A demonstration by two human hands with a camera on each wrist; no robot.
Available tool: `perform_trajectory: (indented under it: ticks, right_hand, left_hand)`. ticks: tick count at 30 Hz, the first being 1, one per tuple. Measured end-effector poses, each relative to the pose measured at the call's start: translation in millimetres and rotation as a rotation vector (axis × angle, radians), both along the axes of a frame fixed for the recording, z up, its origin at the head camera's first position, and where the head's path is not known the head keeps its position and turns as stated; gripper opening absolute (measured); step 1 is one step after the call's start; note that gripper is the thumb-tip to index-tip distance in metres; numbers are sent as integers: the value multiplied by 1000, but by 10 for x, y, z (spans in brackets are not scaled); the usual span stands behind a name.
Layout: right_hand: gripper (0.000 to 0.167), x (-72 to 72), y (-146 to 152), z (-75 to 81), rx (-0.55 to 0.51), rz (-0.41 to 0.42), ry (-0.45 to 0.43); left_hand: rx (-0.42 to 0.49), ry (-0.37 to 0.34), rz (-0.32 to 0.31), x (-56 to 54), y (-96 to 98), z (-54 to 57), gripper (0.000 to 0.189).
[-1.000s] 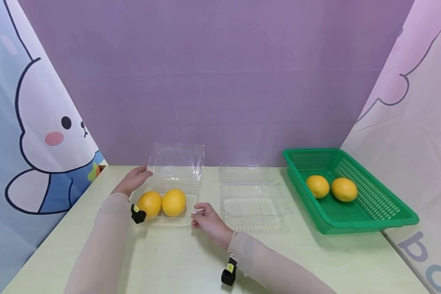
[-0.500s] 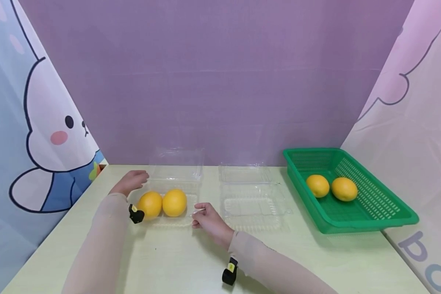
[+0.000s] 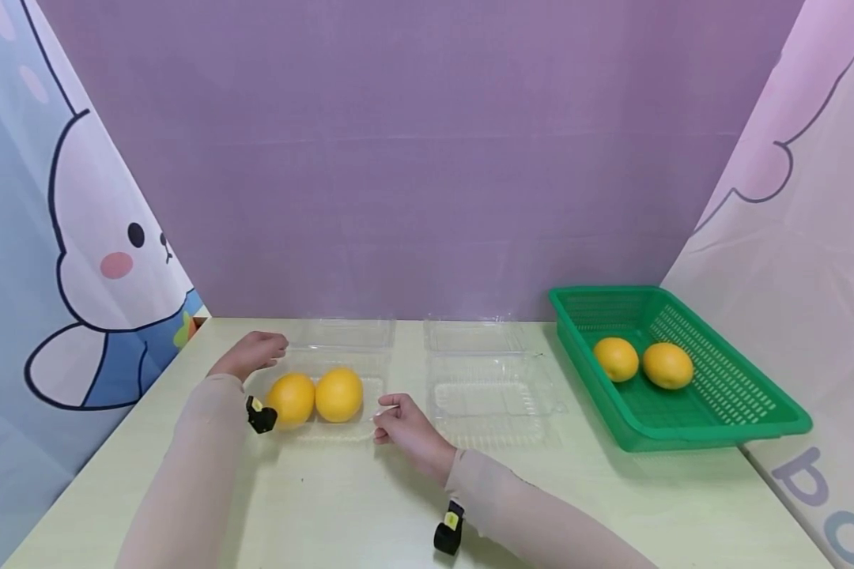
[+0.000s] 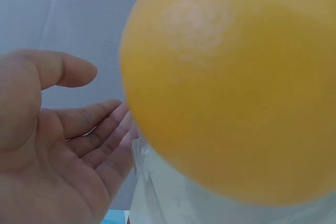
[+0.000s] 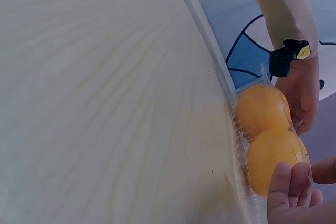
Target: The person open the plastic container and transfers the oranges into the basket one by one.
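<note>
Two oranges [image 3: 338, 394] sit side by side in the base of a clear plastic clamshell container [image 3: 327, 433], whose lid [image 3: 345, 333] leans back at the rear. Beside the lid's left edge, my left hand [image 3: 251, 354] has its fingers loosely bent around nothing. The left wrist view shows its thumb [image 4: 79, 72] apart from the fingers, with an orange [image 4: 236, 87] filling much of the picture. My right hand [image 3: 413, 433] pinches the right rim of that base. Its fingers [image 5: 281, 184] lie in front of the nearer orange [image 5: 270, 153] in the right wrist view.
A second clear container [image 3: 487, 391] stands open to the right, with its lid [image 3: 475, 336] tipped back. Farther right, a green basket [image 3: 712, 434] holds two oranges [image 3: 667, 366]. A purple cloth [image 3: 427, 158] hangs behind the table [image 3: 341, 506].
The left container's lid has dropped backward from a raised position. My left hand has let go of its edge and shifted slightly left. The right hand stays in place.
</note>
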State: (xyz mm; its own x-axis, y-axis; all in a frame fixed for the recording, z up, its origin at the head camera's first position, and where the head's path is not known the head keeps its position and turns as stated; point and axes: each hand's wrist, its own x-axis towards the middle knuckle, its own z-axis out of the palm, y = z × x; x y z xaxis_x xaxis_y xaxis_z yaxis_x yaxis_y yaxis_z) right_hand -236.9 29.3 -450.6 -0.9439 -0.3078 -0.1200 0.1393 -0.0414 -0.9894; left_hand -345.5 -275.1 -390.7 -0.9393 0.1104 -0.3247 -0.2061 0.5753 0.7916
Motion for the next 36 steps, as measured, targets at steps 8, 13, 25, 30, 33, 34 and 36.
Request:
perform_trajectory:
  ticks: [8,13,25,30,33,34,36]
  right_hand:
    - [39,7,13,-1,0,4,8]
    - [39,8,14,3,0,2,13]
    - [39,-2,8,-12,14,3,15]
    - [40,0,13,0,13,3,10]
    - [40,4,20,4,10,9,7]
    - [40,6,23,7,8,11,4]
    - [40,12,29,14,4,18,2]
  left_hand:
    - [3,16,-37,17,-3,-3,72]
    - [-24,-34,-45,65,-54,-5,82]
    - [14,-75,-106,113,-275,-131,72]
    - [16,-87,-110,169,-300,-126,75]
    - [24,-88,-121,196,-306,-123,72]
    - [28,-90,-118,208,-304,-119,70]
    - [32,-89,-131,233,-307,-116,66]
